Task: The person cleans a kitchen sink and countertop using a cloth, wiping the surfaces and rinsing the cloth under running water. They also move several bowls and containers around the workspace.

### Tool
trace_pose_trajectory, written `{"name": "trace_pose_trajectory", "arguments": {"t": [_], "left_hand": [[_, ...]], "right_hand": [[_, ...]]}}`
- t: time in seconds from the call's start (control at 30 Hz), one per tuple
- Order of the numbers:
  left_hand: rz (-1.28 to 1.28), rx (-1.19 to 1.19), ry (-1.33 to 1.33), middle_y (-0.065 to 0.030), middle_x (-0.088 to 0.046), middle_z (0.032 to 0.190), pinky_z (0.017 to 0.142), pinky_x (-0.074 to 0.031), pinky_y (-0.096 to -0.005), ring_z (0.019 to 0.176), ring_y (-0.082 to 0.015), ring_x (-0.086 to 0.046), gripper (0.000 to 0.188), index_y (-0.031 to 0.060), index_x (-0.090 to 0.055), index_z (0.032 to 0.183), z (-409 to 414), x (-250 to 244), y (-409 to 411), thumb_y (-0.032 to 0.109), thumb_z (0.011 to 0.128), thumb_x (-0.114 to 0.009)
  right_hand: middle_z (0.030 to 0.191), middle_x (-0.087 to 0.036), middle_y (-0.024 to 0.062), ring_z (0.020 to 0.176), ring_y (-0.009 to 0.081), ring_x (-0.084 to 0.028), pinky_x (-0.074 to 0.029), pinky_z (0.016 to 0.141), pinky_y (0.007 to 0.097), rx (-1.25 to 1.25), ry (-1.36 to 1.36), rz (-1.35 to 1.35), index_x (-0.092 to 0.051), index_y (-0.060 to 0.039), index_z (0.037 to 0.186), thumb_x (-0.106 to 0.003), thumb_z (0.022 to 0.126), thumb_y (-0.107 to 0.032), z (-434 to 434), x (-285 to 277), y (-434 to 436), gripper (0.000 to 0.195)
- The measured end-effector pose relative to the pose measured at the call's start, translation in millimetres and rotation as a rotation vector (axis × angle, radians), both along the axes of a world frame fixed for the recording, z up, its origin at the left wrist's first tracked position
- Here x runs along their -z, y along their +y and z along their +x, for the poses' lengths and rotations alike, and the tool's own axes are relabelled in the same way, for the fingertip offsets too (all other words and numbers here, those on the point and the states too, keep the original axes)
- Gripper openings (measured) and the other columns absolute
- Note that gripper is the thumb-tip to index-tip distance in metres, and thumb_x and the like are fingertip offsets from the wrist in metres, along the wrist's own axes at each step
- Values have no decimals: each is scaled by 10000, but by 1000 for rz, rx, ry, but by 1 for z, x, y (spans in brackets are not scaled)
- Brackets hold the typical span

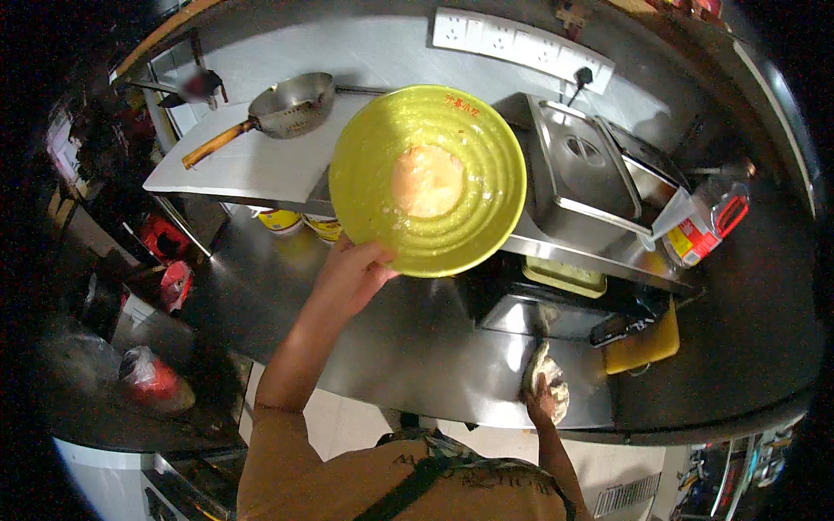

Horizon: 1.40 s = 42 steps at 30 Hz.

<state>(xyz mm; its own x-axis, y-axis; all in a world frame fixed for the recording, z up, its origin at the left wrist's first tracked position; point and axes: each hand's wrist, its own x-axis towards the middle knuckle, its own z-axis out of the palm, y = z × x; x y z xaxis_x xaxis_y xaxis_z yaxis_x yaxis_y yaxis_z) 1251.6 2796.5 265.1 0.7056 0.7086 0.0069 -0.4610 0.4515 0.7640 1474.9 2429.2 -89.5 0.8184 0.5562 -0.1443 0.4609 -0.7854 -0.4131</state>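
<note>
My left hand [358, 267] grips the near rim of a wide yellow-green bowl [365, 163], raised above the counter. The bowl's ridged inside faces me, wet-looking and shiny, with red writing near the far rim. A round pale orange patch [427, 182] fills its bottom; I cannot tell whether this is liquid or the base itself. Low on the right, my right hand [542, 398] holds a crumpled, stained pale cloth [554, 374] against the stainless steel counter [417, 352]. Its fingers are partly hidden by the cloth folds.
A wooden-handled metal saucepan [293, 107] stands on the shelf's white board [241, 163]. Lidded steel containers [580, 156] and a plastic jug [700, 225] are on the right. Beneath them lie a green tray [564, 277] and a yellow board [645, 338]. A power strip [521, 45] lines the wall.
</note>
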Motion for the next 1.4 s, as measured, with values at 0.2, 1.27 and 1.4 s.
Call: {"name": "trace_pose_trajectory", "arguments": {"t": [0.2,1.27,1.4], "left_hand": [[-46,67,92,-85,-534,969,723,-450,-287,859,-181,-535,400,7,-466,1040,-30,34,-52,-49,644,-473],[278,1486,125,-159,-343,1219,969,-228,-336,1139,-246,-331,679,-29,-240,1240,179,170,-589,162,620,-440],[240,1615,109,-166,-369,1194,964,-244,-330,1134,-248,-341,655,-29,-243,1234,213,183,-657,124,624,-426]], "right_hand": [[1121,-437,249,952,414,-464,-411,760,436,-246,-1,226,-264,-16,1244,-533,755,-201,7,-14,4,588],[928,-488,174,872,324,-472,-388,789,388,603,-434,471,-511,10,933,-483,673,-64,-90,-200,-375,272],[851,-499,158,823,308,-487,-397,756,382,603,-360,447,-518,2,874,-494,697,-72,-82,-179,-426,193]]}}
